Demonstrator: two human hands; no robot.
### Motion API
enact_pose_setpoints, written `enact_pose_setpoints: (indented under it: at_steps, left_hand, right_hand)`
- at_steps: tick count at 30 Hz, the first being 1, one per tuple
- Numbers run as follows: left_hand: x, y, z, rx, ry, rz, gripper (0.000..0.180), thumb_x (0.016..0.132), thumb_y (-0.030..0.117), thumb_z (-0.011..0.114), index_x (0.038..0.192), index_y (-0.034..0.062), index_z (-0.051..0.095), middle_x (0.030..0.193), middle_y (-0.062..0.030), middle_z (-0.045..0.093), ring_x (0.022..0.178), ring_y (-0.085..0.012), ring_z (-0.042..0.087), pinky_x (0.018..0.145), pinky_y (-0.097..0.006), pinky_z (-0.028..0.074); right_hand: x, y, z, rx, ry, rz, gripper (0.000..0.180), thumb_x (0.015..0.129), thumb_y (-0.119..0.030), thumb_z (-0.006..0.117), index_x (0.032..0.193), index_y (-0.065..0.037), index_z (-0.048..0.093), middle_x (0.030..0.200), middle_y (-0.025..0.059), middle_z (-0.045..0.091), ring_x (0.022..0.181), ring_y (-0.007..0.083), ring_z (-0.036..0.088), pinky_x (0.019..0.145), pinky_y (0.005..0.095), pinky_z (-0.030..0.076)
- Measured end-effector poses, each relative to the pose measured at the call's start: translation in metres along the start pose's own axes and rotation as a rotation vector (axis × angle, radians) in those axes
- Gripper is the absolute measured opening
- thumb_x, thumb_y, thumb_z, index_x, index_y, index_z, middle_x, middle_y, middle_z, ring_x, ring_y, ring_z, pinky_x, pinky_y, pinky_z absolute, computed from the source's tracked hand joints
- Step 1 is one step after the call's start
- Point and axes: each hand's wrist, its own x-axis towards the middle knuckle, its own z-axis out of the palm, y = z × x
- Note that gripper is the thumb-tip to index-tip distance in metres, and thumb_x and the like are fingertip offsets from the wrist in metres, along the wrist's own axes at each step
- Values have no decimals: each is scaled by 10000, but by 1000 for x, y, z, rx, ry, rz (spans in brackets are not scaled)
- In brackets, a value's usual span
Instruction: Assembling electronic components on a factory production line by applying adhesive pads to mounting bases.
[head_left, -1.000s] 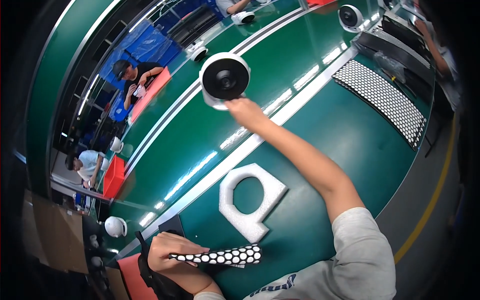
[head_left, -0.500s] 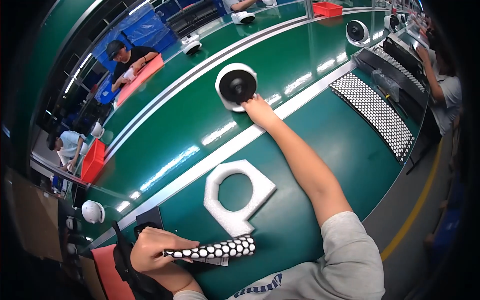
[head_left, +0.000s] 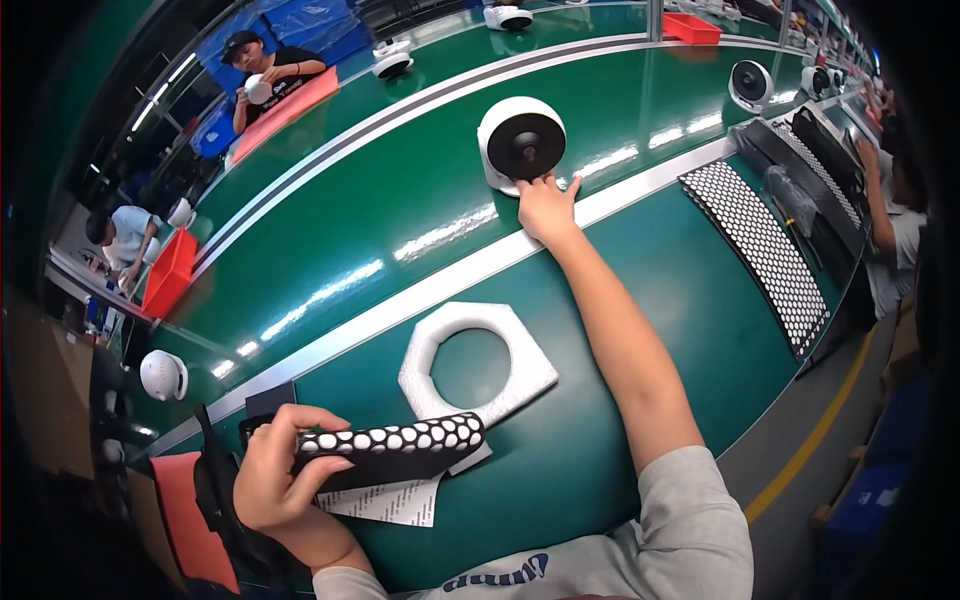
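My left hand (head_left: pixel 282 482) pinches one end of a black strip with white round dots (head_left: pixel 400 438) between thumb and fingers. White printed backing paper (head_left: pixel 400 500) hangs below the strip. At the end of the stretched right arm, my right hand (head_left: pixel 548 210) touches the lower edge of a white rounded device with a black disc front (head_left: pixel 523 143). Its thumb points out to the side, and some fingertips are hidden against the base. Between the hands, a white foam block with a round hole (head_left: pixel 530 370) lies on the green bench, partly covered by the dotted strip.
Dotted black sheets (head_left: pixel 755 250) and a clear plastic bag (head_left: pixel 785 190) lie at the bench's right. A metal rail (head_left: pixel 400 300) separates bench from green conveyor. Other white devices (head_left: pixel 163 376) stand along it. Red bins (head_left: pixel 172 272) and co-workers (head_left: pixel 275 75) are beyond.
My left hand has turned, exposing its thumb and more of the strip's black side and backing paper. My right thumb has spread away from the device. The view has shifted.
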Motion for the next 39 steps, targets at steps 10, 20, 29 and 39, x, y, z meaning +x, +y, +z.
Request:
enact_pose_setpoints:
  at_steps: [10,20,29,39]
  left_hand:
    - [-32,-8,-14,-456,223,-11,479,651,109,699,1033,-75,475,936,-102,554,778,-71,497,684,-163,353]
    - [-15,-4,-15,-237,14,127,263,728,39,624,976,-5,546,794,-109,617,648,-190,621,578,-223,451]
    - [-23,-2,-24,-232,191,38,232,705,-8,626,926,-27,556,803,-88,607,697,-124,593,622,-199,438]
    - [-16,-43,-30,-412,720,-168,130,766,-29,557,875,0,492,733,-6,538,635,-29,499,522,-149,384]
  right_hand:
    - [15,23,-17,225,48,-50,282,707,-342,619,747,-65,658,768,163,610,819,318,560,691,411,450]
    - [9,61,-5,57,-88,-144,238,820,-246,478,934,-74,597,980,136,572,981,299,498,927,542,253]
    - [-70,-85,-202,890,-487,-629,460,888,-265,421,1293,-71,324,1153,155,513,1012,229,527,795,294,417]
    - [-120,-197,-165,1074,-189,-794,275,758,-210,615,908,-35,465,641,125,545,594,284,545,519,344,403]
